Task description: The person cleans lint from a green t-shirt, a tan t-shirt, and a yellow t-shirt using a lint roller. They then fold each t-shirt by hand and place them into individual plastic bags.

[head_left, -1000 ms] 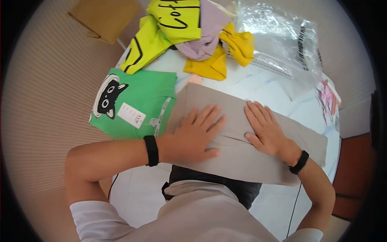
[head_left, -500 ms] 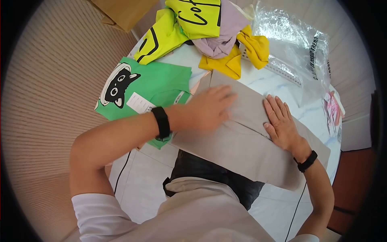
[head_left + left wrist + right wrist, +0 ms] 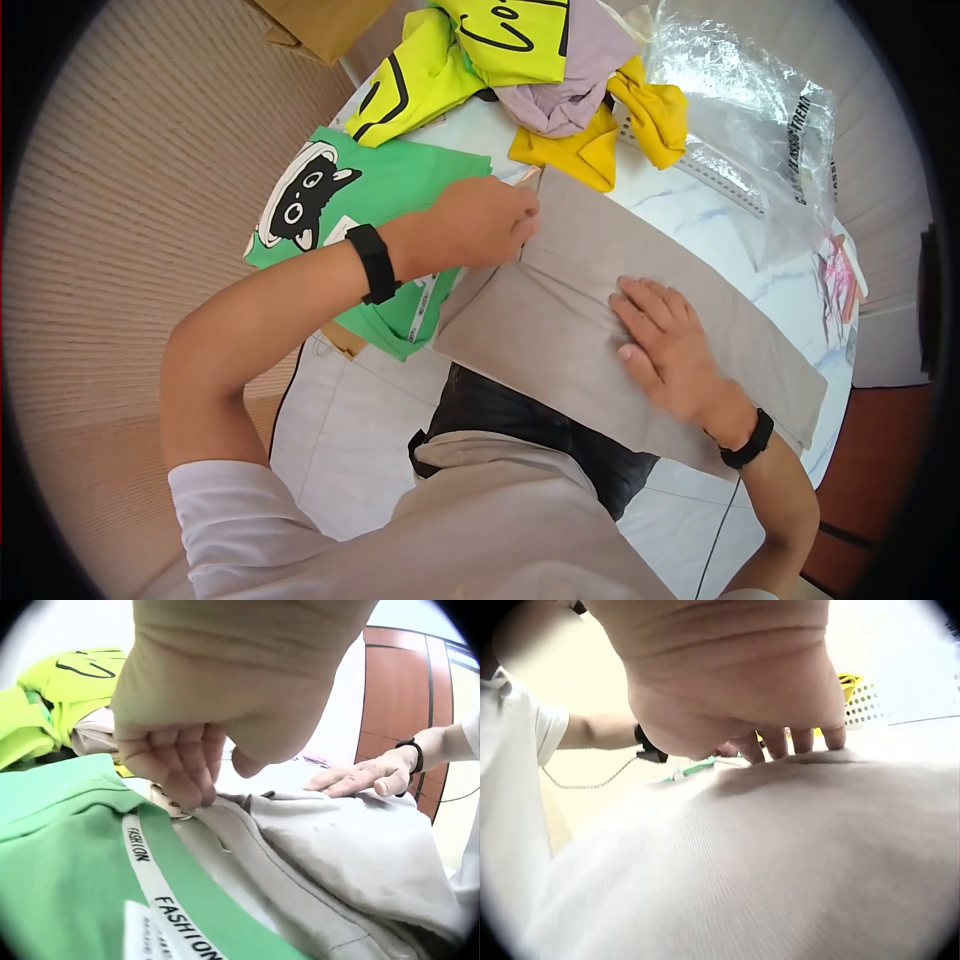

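A long, folded grey garment lies across the front of the table, with a stitched band along its left end. My left hand is at that end, its fingers curled down onto the band at the far corner. Creases run from there across the cloth. The right hand rests on the middle of the garment, fingers extended and their tips pressing on the fabric. Left of the grey garment lies a green T-shirt with a black cat print, partly behind my left forearm.
Behind are a neon yellow garment, a mauve one and a mustard one. A clear plastic bag lies at the back right, by a white perforated basket. Brown paper is at the back left.
My left hand has gone from lying flat on the grey garment to its left end, with the fingers now curled. The right hand shifted slightly but stays on the cloth. The head view has turned.
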Demonstrator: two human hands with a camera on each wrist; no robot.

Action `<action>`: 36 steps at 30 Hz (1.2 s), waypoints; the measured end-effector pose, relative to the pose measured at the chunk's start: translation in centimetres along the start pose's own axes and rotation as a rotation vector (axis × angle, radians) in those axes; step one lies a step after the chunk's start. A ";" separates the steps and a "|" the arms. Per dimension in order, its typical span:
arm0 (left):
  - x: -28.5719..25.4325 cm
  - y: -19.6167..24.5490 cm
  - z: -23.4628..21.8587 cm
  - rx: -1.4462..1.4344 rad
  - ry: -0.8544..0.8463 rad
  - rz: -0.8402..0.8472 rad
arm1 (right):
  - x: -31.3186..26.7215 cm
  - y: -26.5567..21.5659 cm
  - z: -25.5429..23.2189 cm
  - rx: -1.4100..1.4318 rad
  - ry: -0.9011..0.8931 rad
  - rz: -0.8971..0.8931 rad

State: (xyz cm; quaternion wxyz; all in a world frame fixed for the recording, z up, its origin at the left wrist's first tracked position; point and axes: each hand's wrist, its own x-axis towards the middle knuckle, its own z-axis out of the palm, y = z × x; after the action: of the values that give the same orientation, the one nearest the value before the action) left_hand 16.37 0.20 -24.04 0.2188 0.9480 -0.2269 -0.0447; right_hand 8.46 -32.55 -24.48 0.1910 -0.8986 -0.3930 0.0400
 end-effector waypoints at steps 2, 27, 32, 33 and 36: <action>-0.5 -0.4 0.4 -0.034 0.029 -0.080 | 1.3 -0.1 -0.1 0.069 0.085 0.009; -4.0 1.3 1.4 -0.524 0.009 -0.356 | 13.1 -0.6 4.6 0.703 0.188 0.411; -3.8 0.6 1.8 -0.425 -0.050 -0.254 | 13.2 -0.5 5.0 0.700 0.181 0.402; -3.7 0.5 2.1 -0.434 -0.036 -0.251 | 13.2 -0.6 4.9 0.696 0.178 0.411; -3.7 0.4 2.4 -0.550 0.005 -0.242 | 13.2 -0.7 4.6 0.669 0.193 0.411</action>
State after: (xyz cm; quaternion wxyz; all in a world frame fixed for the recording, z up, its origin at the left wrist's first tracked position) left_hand 12.43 0.59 -26.08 0.4609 0.8734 -0.0912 -0.1279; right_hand 16.08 -21.16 -27.48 0.4970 -0.8463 -0.1508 0.1182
